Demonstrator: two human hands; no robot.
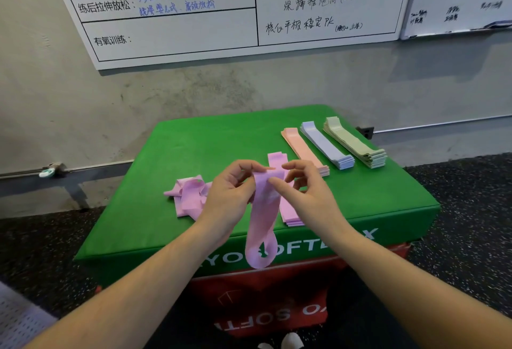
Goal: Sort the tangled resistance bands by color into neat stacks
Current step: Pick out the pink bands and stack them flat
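both hands (230, 191) (302, 185) pinch pink band (261, 227) above green box (155, 227).

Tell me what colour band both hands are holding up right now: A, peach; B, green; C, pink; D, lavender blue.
C: the left hand and right hand pinch the top of a pink band that hangs down in front of the green box.

Gym: workout whiteboard (177, 11), plyo box (360, 202)
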